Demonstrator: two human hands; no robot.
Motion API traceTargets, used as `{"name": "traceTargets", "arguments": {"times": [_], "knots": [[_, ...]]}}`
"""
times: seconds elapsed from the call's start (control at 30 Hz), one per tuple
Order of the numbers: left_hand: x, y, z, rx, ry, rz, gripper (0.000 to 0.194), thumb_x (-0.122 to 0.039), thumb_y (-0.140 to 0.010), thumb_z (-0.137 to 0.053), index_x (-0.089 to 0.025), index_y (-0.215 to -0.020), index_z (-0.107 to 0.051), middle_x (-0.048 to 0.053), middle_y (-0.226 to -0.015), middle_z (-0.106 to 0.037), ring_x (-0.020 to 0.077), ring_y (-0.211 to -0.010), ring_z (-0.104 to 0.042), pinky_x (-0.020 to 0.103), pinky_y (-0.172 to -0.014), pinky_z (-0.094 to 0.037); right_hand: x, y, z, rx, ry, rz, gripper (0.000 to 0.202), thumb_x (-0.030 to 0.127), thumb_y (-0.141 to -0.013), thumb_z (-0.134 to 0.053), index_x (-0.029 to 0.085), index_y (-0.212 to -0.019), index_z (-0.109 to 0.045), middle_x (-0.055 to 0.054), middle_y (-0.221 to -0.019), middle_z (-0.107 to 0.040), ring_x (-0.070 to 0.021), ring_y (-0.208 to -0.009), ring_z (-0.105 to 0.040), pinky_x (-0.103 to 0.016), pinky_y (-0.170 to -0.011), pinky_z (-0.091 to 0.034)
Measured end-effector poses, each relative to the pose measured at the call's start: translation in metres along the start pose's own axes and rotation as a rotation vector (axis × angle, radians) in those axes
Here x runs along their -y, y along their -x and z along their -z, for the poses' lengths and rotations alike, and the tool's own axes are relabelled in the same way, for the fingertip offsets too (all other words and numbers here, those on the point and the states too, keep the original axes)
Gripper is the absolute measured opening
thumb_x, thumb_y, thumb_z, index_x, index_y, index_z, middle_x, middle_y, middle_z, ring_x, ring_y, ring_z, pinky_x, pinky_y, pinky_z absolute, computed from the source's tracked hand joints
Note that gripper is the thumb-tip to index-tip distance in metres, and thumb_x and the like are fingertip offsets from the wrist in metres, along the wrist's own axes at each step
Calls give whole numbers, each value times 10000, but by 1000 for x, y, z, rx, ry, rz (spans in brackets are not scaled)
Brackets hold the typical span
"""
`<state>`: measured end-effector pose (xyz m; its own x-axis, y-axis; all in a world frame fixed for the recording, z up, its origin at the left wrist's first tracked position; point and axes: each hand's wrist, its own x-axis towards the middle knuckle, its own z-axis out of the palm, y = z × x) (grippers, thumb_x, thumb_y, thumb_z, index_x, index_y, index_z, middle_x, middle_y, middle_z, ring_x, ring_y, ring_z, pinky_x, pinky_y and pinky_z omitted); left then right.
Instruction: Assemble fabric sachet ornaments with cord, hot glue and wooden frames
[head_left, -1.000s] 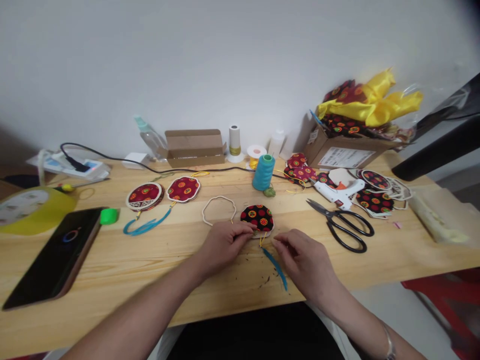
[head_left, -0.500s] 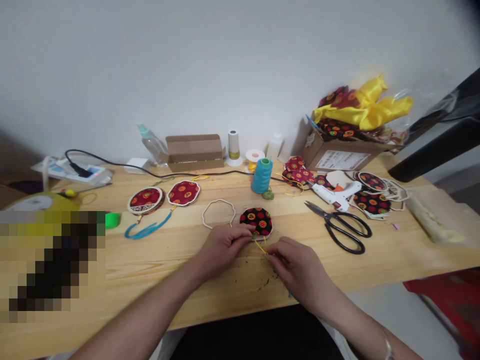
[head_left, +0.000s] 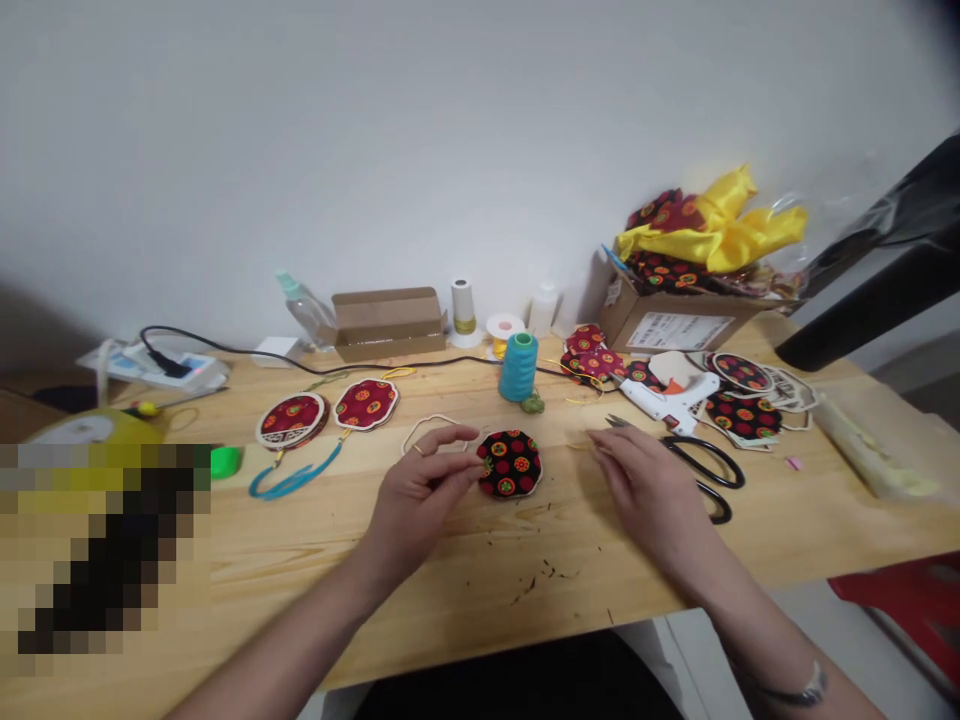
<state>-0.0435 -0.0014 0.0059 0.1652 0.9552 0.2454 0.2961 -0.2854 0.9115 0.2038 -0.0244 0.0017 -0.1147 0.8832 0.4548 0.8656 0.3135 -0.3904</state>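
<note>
A black scalloped fabric piece (head_left: 511, 464) with red and orange flower prints and a pale rim is in front of me. My left hand (head_left: 427, 485) closes thumb and fingertips on its left edge. To the right, my right hand (head_left: 651, 485) has its fingertips pinched together, with a short yellow cord (head_left: 579, 447) at their tips, partly blurred. That hand covers part of the black-handled scissors (head_left: 709, 460). Behind my left hand lies a pale scalloped frame (head_left: 411, 432), partly hidden.
Two red fabric ornaments, one with a blue tassel (head_left: 296, 478), lie left. A teal thread cone (head_left: 518, 368) stands behind the piece. Further right are a white glue gun (head_left: 667, 402) and a fabric-filled cardboard box (head_left: 679, 322). Dark scraps (head_left: 551, 570) litter the front.
My right hand has moved right and away from the fabric piece, taking the yellow cord from its lower edge. My left hand has shifted to the piece's left edge. The view has tilted slightly.
</note>
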Motion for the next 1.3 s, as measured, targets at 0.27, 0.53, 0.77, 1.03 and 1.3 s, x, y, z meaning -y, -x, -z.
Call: {"name": "traceTargets", "arguments": {"times": [0.27,0.53,0.77,1.03,1.3], "knots": [[-40,12,-17,189,375,538,140,-298,-721,-675,-169,-717,-730,-45,-477,-455,59,-469,-360,193,-452,-277,58,-8,-10,388,-1143,-393,322,267,-687,-708,200,-999,-666,5,-741,-643,-120,-659,-585,-255,-625,-496],[-35,24,-28,216,618,677,216,-323,-675,-717,-113,-635,-686,-49,-456,-401,31,-430,-251,212,-430,-133,51,-3,-15,496,-1288,-476,273,210,-632,-759,231,-902,-729,21,-739,-664,-107,-680,-589,-252,-678,-480],[-36,25,-32,232,692,738,243,-330,-629,-750,-118,-569,-649,-56,-433,-415,17,-390,-246,209,-414,-117,51,-2,-13,436,-1299,-415,178,206,-647,-749,242,-821,-743,9,-755,-662,-109,-679,-594,-247,-647,-482],[-35,27,-32,259,733,778,229,-311,-626,-759,-125,-554,-646,-73,-405,-376,10,-373,-205,206,-410,-105,52,-1,-14,366,-1297,-427,76,236,-633,-764,246,-705,-741,10,-690,-662,-114,-679,-593,-249,-651,-478],[-36,20,-32,243,738,822,311,-383,-545,-802,-126,-528,-628,-65,-408,-397,8,-358,-210,205,-401,-87,56,-1,-16,169,-1105,-363,96,205,-676,-724,187,-600,-670,10,-606,-621,-115,-597,-560,-242,-581,-445]]}}
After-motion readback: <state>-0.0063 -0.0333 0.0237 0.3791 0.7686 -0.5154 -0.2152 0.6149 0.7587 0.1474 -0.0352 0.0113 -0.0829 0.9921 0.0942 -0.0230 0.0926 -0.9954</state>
